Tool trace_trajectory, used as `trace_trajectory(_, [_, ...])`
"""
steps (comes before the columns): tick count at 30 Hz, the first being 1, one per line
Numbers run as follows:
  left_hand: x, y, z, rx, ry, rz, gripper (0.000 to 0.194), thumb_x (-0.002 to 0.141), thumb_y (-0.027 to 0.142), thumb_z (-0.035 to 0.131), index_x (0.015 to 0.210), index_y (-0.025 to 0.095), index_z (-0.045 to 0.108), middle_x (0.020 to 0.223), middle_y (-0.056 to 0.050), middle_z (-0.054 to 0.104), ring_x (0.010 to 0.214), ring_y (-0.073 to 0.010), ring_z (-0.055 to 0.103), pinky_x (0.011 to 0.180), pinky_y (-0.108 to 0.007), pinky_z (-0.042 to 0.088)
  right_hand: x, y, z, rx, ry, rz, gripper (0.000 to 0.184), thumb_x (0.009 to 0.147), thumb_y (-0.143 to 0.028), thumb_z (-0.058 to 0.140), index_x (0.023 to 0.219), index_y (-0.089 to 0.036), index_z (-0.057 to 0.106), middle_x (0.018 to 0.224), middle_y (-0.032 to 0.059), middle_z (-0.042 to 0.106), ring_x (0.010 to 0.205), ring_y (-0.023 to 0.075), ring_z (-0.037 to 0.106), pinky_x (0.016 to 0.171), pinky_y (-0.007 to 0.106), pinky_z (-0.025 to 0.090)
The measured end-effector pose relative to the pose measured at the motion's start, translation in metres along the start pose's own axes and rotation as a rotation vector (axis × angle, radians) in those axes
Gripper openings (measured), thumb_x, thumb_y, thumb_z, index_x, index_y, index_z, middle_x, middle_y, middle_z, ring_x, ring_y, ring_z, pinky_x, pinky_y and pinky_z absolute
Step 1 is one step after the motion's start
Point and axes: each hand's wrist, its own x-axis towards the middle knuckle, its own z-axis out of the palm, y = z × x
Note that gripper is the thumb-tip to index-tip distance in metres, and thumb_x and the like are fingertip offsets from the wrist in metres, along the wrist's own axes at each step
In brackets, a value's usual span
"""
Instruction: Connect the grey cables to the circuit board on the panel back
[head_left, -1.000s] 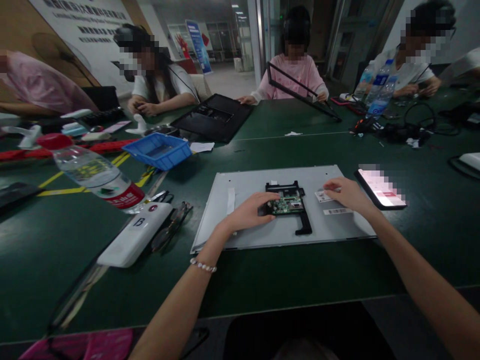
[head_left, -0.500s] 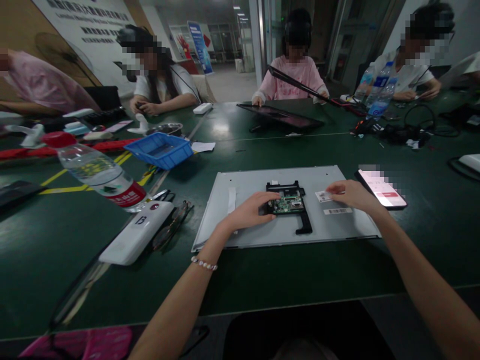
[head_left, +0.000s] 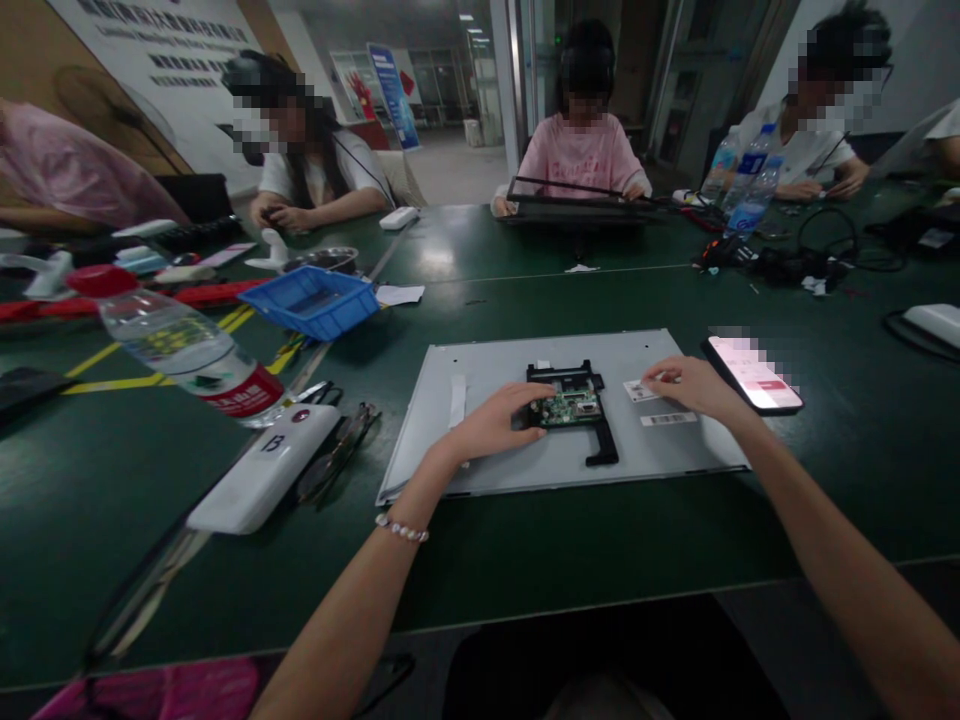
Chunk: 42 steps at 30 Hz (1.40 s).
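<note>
A grey flat panel [head_left: 510,470] lies on the table in front of me. On its middle sits a green circuit board [head_left: 574,405] in a black plastic frame [head_left: 602,440]. My left hand [head_left: 499,420] grips the board's left end, fingers on the far side and thumb on the near side. Over the panel's right part, my right hand [head_left: 690,385] has its fingertips pinched together at a white printed label [head_left: 639,391]. Whatever is in that pinch is too small to make out. Just below it is a barcode strip [head_left: 668,419].
Right of the panel lies a lit phone [head_left: 754,375]. To the left are eyeglasses [head_left: 337,455], a white power bank [head_left: 266,470], a tilted water bottle [head_left: 187,345] and a blue tray [head_left: 311,300]. Across the table, a person handles a dark screen [head_left: 577,210]; other people sit nearby.
The view has shifted slightly, so everything on the table sits a little further left. Both my hands keep their places. The person opposite has turned the dark screen more level.
</note>
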Motion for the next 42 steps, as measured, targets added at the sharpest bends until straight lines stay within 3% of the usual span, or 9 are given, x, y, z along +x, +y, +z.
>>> trace_trajectory(8, [0.002, 0.003, -0.001, 0.053, -0.011, -0.009, 0.056, 0.082, 0.028, 0.060, 0.136, 0.027, 0.042, 0.139, -0.006, 0.045, 0.129, -0.0253, 0.040, 0.108, -0.051, 0.030, -0.001, -0.022, 0.012, 0.369, -0.119, 0.064, 0.027, 0.084, -0.029, 0.049, 0.102, -0.019, 0.066, 0.095, 0.0080, 0.069, 0.069, 0.0161, 0.065, 0.059, 0.028, 0.050])
trace_trajectory(14, [0.002, 0.001, 0.002, 0.051, 0.007, 0.010, 0.056, 0.082, 0.026, 0.060, 0.135, 0.028, 0.042, 0.139, -0.005, 0.046, 0.128, -0.0252, 0.041, 0.108, -0.051, 0.030, -0.004, -0.036, 0.017, 0.430, -0.218, 0.031, 0.031, 0.083, -0.026, 0.051, 0.111, -0.020, 0.064, 0.090, 0.0068, 0.068, 0.073, 0.0152, 0.063, 0.061, 0.027, 0.051])
trace_trajectory(17, [0.003, 0.000, 0.002, 0.056, 0.004, 0.017, 0.056, 0.082, 0.026, 0.060, 0.135, 0.028, 0.042, 0.139, -0.005, 0.047, 0.128, -0.0251, 0.041, 0.108, -0.051, 0.031, -0.005, -0.042, 0.019, 0.453, -0.215, 0.020, 0.035, 0.081, -0.026, 0.055, 0.114, -0.019, 0.061, 0.089, 0.0063, 0.069, 0.073, 0.0145, 0.063, 0.062, 0.026, 0.050])
trace_trajectory(21, [0.004, 0.001, 0.001, 0.103, -0.009, 0.031, 0.057, 0.082, 0.027, 0.059, 0.136, 0.028, 0.040, 0.139, -0.005, 0.046, 0.127, -0.0241, 0.041, 0.107, -0.049, 0.032, -0.005, -0.044, 0.026, 0.499, -0.229, 0.044, 0.021, 0.079, -0.028, 0.059, 0.094, -0.016, 0.066, 0.082, 0.0060, 0.069, 0.069, 0.0139, 0.063, 0.063, 0.026, 0.048])
trace_trajectory(28, [0.008, 0.022, 0.002, 0.391, 0.011, 0.040, 0.056, 0.083, 0.029, 0.056, 0.136, 0.023, 0.039, 0.141, -0.009, 0.043, 0.128, -0.0268, 0.040, 0.109, -0.050, 0.026, -0.004, -0.044, 0.029, 0.506, -0.158, 0.128, 0.022, 0.078, -0.031, 0.062, 0.093, -0.017, 0.071, 0.074, 0.0042, 0.068, 0.067, 0.0145, 0.061, 0.064, 0.027, 0.047])
trace_trajectory(35, [0.031, 0.048, 0.019, 0.492, 0.010, 0.132, 0.046, 0.090, 0.028, 0.049, 0.134, 0.022, 0.041, 0.139, -0.008, 0.043, 0.130, -0.0230, 0.036, 0.109, -0.042, 0.028, -0.001, -0.035, 0.036, 0.561, -0.125, 0.109, 0.024, 0.074, -0.035, 0.066, 0.089, -0.018, 0.073, 0.081, 0.0059, 0.070, 0.063, 0.0136, 0.060, 0.059, 0.026, 0.046])
trace_trajectory(42, [0.041, 0.050, 0.035, 0.559, -0.060, 0.134, 0.046, 0.092, 0.031, 0.047, 0.136, 0.024, 0.039, 0.136, -0.007, 0.046, 0.125, -0.0237, 0.041, 0.104, -0.041, 0.032, 0.000, -0.037, 0.046, 0.487, -0.084, 0.002, 0.023, 0.073, -0.035, 0.066, 0.084, -0.016, 0.073, 0.075, 0.0057, 0.071, 0.058, 0.0142, 0.061, 0.056, 0.026, 0.047])
